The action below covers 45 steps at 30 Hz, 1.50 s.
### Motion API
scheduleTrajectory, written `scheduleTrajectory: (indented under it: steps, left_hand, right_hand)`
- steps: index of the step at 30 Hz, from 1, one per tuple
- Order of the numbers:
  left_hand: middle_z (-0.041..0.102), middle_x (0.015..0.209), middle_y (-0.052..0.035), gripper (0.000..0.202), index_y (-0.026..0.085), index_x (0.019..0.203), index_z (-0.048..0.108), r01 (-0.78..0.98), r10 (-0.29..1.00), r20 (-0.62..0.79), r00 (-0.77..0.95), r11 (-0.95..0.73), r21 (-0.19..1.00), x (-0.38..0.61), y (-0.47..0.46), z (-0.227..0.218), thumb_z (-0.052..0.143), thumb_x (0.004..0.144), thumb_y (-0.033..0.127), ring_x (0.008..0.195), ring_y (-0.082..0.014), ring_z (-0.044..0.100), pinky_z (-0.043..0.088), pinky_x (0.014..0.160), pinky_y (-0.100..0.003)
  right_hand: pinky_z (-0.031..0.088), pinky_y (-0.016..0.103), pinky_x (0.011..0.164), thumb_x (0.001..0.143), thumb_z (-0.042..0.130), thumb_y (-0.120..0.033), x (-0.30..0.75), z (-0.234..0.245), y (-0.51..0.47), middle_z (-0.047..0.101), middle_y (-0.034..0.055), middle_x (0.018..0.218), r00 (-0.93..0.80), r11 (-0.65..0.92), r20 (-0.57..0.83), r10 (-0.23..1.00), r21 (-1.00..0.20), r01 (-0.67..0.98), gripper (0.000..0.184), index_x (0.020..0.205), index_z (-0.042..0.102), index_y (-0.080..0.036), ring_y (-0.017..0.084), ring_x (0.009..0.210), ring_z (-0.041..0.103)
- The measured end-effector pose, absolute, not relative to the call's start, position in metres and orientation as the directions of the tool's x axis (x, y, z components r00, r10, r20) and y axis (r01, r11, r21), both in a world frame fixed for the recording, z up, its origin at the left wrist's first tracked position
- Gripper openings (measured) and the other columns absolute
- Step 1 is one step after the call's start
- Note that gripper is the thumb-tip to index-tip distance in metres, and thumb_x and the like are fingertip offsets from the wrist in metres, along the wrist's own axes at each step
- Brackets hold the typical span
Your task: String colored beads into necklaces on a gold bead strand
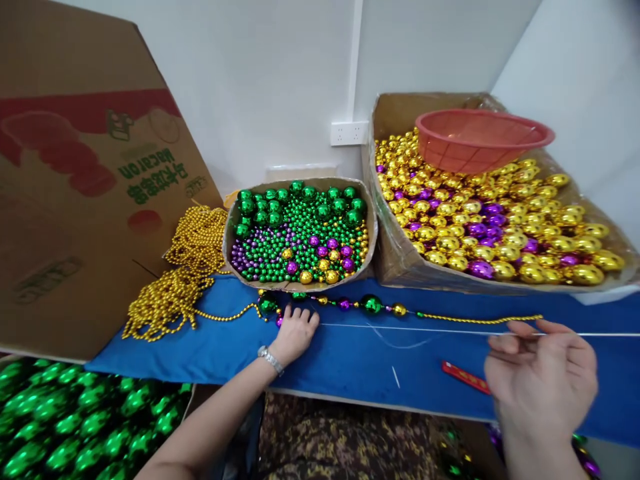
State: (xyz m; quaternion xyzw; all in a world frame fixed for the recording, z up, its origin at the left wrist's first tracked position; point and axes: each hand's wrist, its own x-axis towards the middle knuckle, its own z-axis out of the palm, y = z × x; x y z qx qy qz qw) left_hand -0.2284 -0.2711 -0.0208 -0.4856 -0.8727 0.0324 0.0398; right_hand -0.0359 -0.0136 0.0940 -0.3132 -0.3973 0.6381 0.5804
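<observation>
My left hand (295, 332) rests knuckles-up on the blue cloth (210, 350), fingers curled over a purple bead at the end of a bead string (373, 305) of green, purple and gold balls. A thin white thread (410, 328) runs right from that hand to my right hand (543, 373). The right hand pinches the thread between thumb and fingers, palm toward me. A silver watch (271, 359) is on my left wrist.
A small cardboard tray (299, 230) holds green, purple and gold beads. A bigger box (493, 220) of gold and purple balls carries a red basket (480, 137). Gold bead strands (187, 273) lie left, by a large carton (85, 180). A red stick (465, 377) lies on the cloth. Green balls (75, 427) fill a bin below.
</observation>
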Motion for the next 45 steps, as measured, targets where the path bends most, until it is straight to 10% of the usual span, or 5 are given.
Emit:
scheduleTrajectory:
  steps: [8, 20, 28, 34, 45]
  left_hand:
    - [0.062, 0.088, -0.0071, 0.03, 0.019, 0.104, 0.06, 0.932, 0.923, 0.167, -0.346, 0.318, 0.173, -0.26, -0.202, 0.086, 0.04, 0.092, 0.038, 0.08, -0.0188, 0.058, 0.047, 0.072, -0.031]
    - [0.042, 0.132, -0.0169, 0.051, 0.019, 0.127, 0.048, 0.863, 0.844, 0.185, -0.504, 0.501, 0.066, -0.375, -0.046, 0.089, 0.047, 0.079, 0.003, 0.12, -0.033, 0.039, 0.044, 0.088, -0.049]
    - [0.055, 0.111, -0.0083, 0.034, 0.016, 0.117, 0.053, 0.198, 0.653, 0.211, -0.727, -0.094, 0.976, -0.315, -0.14, 0.108, 0.052, 0.085, 0.028, 0.111, -0.0255, 0.053, 0.046, 0.089, -0.044]
    - [0.062, 0.105, -0.0113, 0.033, 0.014, 0.102, 0.056, -0.531, 0.57, -0.265, -0.778, -0.37, 0.763, -0.251, -0.221, 0.081, 0.054, 0.083, 0.041, 0.096, -0.0227, 0.062, 0.054, 0.084, -0.038]
    - [0.066, 0.1, -0.0088, 0.034, 0.016, 0.106, 0.055, -0.603, 0.557, -0.337, -0.759, -0.406, 0.687, -0.227, -0.239, 0.067, 0.055, 0.083, 0.041, 0.086, -0.0202, 0.066, 0.056, 0.074, -0.033]
  right_hand:
    - [0.036, 0.021, 0.046, 0.087, 0.058, -0.038, -0.033, 0.063, -0.044, 0.043, -0.0059, 0.056, -0.47, -0.023, 0.179, 0.864, -0.919, -0.393, 0.018, 0.088, 0.056, -0.02, 0.007, 0.048, 0.042]
    - [0.045, 0.026, 0.06, 0.095, 0.041, -0.036, -0.043, 0.03, -0.066, 0.051, -0.002, 0.065, -0.764, 0.234, 0.132, 0.632, -0.972, 0.025, 0.024, 0.104, 0.056, -0.02, 0.012, 0.061, 0.053]
    - [0.05, 0.023, 0.059, 0.093, 0.045, -0.029, -0.049, 0.031, -0.079, 0.067, 0.0012, 0.078, -0.861, 0.498, 0.214, 0.461, -0.866, 0.051, 0.019, 0.1, 0.06, -0.021, 0.011, 0.058, 0.062]
    - [0.055, 0.029, 0.071, 0.091, 0.046, -0.022, -0.054, 0.024, -0.089, 0.071, 0.0052, 0.093, -0.878, 0.67, 0.376, 0.297, -0.737, -0.088, 0.019, 0.103, 0.061, -0.022, 0.018, 0.082, 0.068]
    - [0.055, 0.029, 0.072, 0.09, 0.047, -0.018, -0.051, 0.024, -0.096, 0.071, 0.0045, 0.095, -0.859, 0.745, 0.455, 0.233, -0.651, -0.143, 0.021, 0.105, 0.061, -0.021, 0.018, 0.083, 0.069]
